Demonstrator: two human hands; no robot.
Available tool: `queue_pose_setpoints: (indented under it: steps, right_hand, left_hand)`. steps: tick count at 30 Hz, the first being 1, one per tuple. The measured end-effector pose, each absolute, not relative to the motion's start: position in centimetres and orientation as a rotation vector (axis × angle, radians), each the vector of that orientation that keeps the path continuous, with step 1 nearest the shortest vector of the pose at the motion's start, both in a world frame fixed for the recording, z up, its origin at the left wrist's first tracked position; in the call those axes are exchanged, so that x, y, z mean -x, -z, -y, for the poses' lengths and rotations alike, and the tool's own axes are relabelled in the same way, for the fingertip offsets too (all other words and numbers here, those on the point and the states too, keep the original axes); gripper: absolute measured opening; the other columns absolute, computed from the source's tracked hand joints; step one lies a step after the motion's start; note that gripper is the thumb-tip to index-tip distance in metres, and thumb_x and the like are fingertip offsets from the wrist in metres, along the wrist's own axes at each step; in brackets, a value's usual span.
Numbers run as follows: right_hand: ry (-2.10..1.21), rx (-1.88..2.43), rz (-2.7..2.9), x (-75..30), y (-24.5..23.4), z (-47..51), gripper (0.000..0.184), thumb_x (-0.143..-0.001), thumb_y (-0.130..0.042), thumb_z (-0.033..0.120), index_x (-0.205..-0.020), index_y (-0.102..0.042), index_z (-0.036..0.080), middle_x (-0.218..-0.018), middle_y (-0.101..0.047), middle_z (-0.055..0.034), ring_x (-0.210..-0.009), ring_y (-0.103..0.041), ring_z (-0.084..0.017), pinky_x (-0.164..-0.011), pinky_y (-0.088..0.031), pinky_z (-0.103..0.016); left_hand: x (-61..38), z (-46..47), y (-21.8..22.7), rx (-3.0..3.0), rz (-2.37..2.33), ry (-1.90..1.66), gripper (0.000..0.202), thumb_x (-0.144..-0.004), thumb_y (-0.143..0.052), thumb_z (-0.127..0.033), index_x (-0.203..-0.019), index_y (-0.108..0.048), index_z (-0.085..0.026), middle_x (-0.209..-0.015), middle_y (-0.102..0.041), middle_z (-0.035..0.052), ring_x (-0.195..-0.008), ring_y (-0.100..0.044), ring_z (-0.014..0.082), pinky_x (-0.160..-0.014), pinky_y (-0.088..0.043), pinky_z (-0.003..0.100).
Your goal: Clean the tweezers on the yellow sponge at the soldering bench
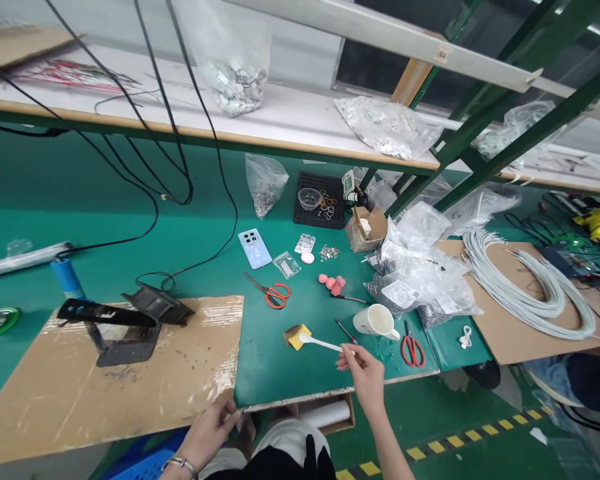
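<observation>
My right hand (364,375) pinches the handle end of a white plastic spoon (319,343) lying on the green bench top; the spoon's bowl rests by a yellow sticky pad (298,336). A white mug (377,321) lies on its side just beyond the hand. My left hand (211,432) curls its fingers over the near edge of the bench, beside the corner of a large cardboard sheet (180,373). A black metal tool stand (130,321) sits on that cardboard.
Orange-handled scissors (276,293), red scissors (412,349), a blue phone (255,248), pink bits (331,283), a black tray (321,199), bags of parts (416,275) and coiled white cable (528,293) lie on the bench. Black cables (170,153) hang from the shelf (290,120).
</observation>
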State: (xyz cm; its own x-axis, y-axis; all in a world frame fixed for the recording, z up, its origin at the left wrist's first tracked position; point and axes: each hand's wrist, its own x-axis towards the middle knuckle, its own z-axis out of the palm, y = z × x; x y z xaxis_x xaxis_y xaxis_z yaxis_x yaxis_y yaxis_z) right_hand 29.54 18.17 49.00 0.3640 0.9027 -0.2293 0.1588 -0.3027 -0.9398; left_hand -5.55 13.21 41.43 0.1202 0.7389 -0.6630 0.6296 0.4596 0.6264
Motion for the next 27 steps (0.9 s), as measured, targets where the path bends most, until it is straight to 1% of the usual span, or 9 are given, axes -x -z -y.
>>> queue_pose_setpoints:
  steps: [4,6,9,15,17,20,22,25,27]
  right_hand:
    - [-0.965,1.702,1.189,-28.6,-50.2,-17.9,0.027,-0.091,-0.063,0.042,-0.093,-0.073,0.018,-0.068,-0.072,-0.0022,-0.061,-0.07,-0.018,-0.062,-0.059,-0.025]
    - [-0.906,1.676,1.312,-27.9,-50.7,-17.9,0.022,-0.093,-0.06,0.037,-0.095,-0.073,0.02,-0.072,-0.073,-0.0013,-0.062,-0.07,-0.016,-0.063,-0.058,-0.023]
    - [-0.792,1.599,1.506,-26.9,-51.2,-18.1,0.017,-0.095,-0.058,0.029,-0.098,-0.073,0.021,-0.079,-0.074,-0.0009,-0.063,-0.069,-0.014,-0.064,-0.056,-0.023]
    - [-0.574,1.389,1.815,-25.9,-51.8,-17.8,0.019,-0.094,-0.058,0.016,-0.107,-0.071,0.022,-0.093,-0.076,-0.0034,-0.083,-0.071,-0.017,-0.077,-0.055,-0.026]
    - [-0.532,1.374,1.845,-25.9,-52.0,-17.6,0.021,-0.094,-0.057,0.014,-0.109,-0.071,0.022,-0.093,-0.076,-0.0034,-0.084,-0.071,-0.017,-0.078,-0.056,-0.026]
    - [-0.497,1.426,1.803,-26.0,-52.4,-17.0,0.02,-0.094,-0.058,0.015,-0.108,-0.071,0.022,-0.093,-0.076,-0.0029,-0.082,-0.072,-0.016,-0.077,-0.056,-0.025]
    - [-0.484,1.498,1.721,-26.2,-52.7,-16.5,0.017,-0.094,-0.058,0.018,-0.104,-0.071,0.022,-0.091,-0.076,-0.0023,-0.075,-0.072,-0.015,-0.072,-0.056,-0.022]
    - [-0.475,1.63,1.554,-27.0,-53.5,-15.7,0.013,-0.095,-0.06,0.023,-0.099,-0.072,0.02,-0.076,-0.075,-0.0004,-0.061,-0.07,-0.013,-0.061,-0.056,-0.018]
    - [-0.53,1.746,1.32,-28.2,-54.4,-15.2,0.017,-0.093,-0.063,0.032,-0.096,-0.072,0.018,-0.069,-0.074,-0.0008,-0.058,-0.07,-0.015,-0.059,-0.057,-0.019]
  left_hand:
    - [5.4,-13.0,-41.6,-1.249,-1.557,-0.106,0.029,-0.077,-0.043,-0.048,-0.083,-0.053,-0.022,-0.075,-0.061,0.0046,-0.074,-0.063,0.0243,-0.065,-0.048,0.032]
    - [5.4,-13.1,-41.9,-1.261,-1.56,-0.102,0.028,-0.078,-0.042,-0.046,-0.084,-0.052,-0.021,-0.075,-0.062,0.0057,-0.075,-0.063,0.0254,-0.067,-0.048,0.034]
    - [5.6,-13.3,-42.2,-1.28,-1.551,-0.102,0.025,-0.08,-0.04,-0.044,-0.082,-0.05,-0.021,-0.073,-0.063,0.0062,-0.072,-0.064,0.0263,-0.069,-0.047,0.036]
    - [6.2,-13.4,-42.2,-1.287,-1.55,-0.115,0.027,-0.08,-0.039,-0.046,-0.08,-0.05,-0.022,-0.069,-0.064,0.0051,-0.074,-0.066,0.0286,-0.068,-0.046,0.037]
    - [6.3,-13.4,-42.1,-1.278,-1.553,-0.125,0.029,-0.078,-0.04,-0.049,-0.079,-0.051,-0.022,-0.068,-0.063,0.0053,-0.074,-0.066,0.0292,-0.068,-0.046,0.038]
    - [6.0,-13.4,-41.9,-1.233,-1.542,-0.154,0.032,-0.075,-0.043,-0.053,-0.078,-0.052,-0.022,-0.066,-0.063,0.0043,-0.069,-0.065,0.0273,-0.066,-0.047,0.037]
    - [5.5,-13.6,-41.7,-1.173,-1.526,-0.183,0.034,-0.074,-0.044,-0.054,-0.081,-0.052,-0.022,-0.062,-0.061,0.0024,-0.061,-0.064,0.0247,-0.062,-0.048,0.036]
    - [4.2,-14.6,-41.4,-1.068,-1.476,-0.243,0.045,-0.075,-0.048,-0.057,-0.097,-0.052,-0.018,-0.062,-0.058,-0.0006,-0.054,-0.063,0.0213,-0.055,-0.05,0.034]
    - [3.0,-15.7,-41.4,-1.001,-1.451,-0.281,0.05,-0.079,-0.053,-0.053,-0.11,-0.05,-0.015,-0.068,-0.058,-0.0011,-0.053,-0.062,0.018,-0.052,-0.051,0.031]
